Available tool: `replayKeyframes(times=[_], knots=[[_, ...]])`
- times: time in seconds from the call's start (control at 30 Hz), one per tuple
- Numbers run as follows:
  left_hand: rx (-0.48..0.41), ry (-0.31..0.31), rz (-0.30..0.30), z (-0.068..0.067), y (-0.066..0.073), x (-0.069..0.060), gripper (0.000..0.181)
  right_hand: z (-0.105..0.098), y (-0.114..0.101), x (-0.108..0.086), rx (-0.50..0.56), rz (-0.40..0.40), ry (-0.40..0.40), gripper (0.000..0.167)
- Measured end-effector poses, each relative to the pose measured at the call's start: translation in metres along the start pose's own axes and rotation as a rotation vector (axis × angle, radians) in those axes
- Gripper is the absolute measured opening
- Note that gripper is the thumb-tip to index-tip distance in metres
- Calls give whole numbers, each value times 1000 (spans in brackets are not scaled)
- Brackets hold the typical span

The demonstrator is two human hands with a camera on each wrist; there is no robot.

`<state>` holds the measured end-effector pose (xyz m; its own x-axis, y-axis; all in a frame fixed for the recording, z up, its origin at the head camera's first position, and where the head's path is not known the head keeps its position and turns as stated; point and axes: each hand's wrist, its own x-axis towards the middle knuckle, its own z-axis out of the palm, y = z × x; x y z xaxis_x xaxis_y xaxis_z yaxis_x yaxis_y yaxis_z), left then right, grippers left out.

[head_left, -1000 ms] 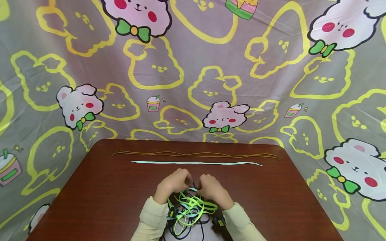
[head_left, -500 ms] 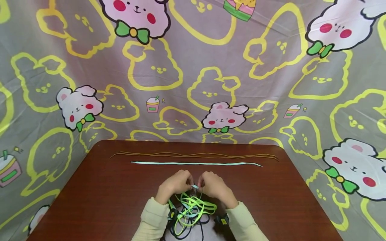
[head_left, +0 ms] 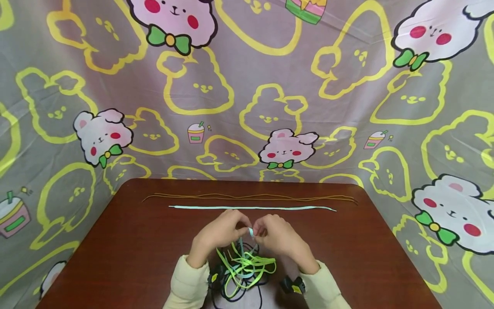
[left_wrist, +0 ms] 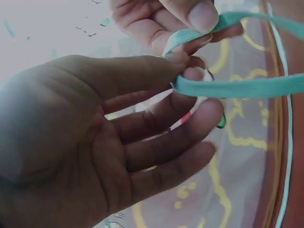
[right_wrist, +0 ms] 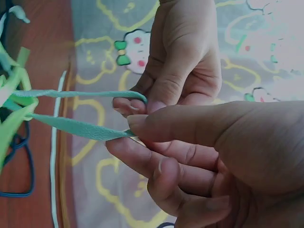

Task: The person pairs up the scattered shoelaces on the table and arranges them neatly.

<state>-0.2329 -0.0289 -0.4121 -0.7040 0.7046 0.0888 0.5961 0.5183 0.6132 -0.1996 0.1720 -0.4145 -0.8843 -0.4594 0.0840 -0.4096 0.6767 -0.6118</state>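
Between thumb and fingers, my left hand (head_left: 221, 230) pinches a flat mint-green shoelace (head_left: 251, 232). My right hand (head_left: 281, 237) pinches the same lace close beside it. The left wrist view shows both runs of the lace (left_wrist: 237, 88) leading away from the fingertips, the other left-hand fingers loosely bent. In the right wrist view, the runs of lace (right_wrist: 85, 127) stretch toward a tangle. That tangle of yellow-green laces (head_left: 266, 261) and dark cords (head_left: 260, 296) lies below my hands, near the table's front. Part of it is hidden by my left wrist.
A second mint-green lace (head_left: 231, 208) lies straight across the brown table (head_left: 127, 253). Behind it run thin brown laces (head_left: 216, 197), near the back edge. A patterned cloth (head_left: 227, 86) hangs around the table's back and sides.
Both hands have risen up and away from the tangle, drawing the pinched mint-green lace up with them. Its runs now stretch from the pile. The straight laces behind have stayed put.
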Motion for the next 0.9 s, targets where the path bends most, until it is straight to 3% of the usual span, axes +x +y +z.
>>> replayKeyframes(times=[0.2, 0.6, 0.77, 0.9], knots=[[-79, 43, 28, -14, 13, -9, 14, -11, -12, -8, 65, -38, 27, 8], [-199, 307, 119, -26, 18, -22, 15, -23, -27, -24, 172, -41, 203, 15], [-186, 403, 171, -27, 16, -24, 17, -27, -30, -29, 202, -77, 224, 2], [-188, 481, 240, -29, 14, -24, 16, -31, -30, -31, 214, -89, 218, 5]])
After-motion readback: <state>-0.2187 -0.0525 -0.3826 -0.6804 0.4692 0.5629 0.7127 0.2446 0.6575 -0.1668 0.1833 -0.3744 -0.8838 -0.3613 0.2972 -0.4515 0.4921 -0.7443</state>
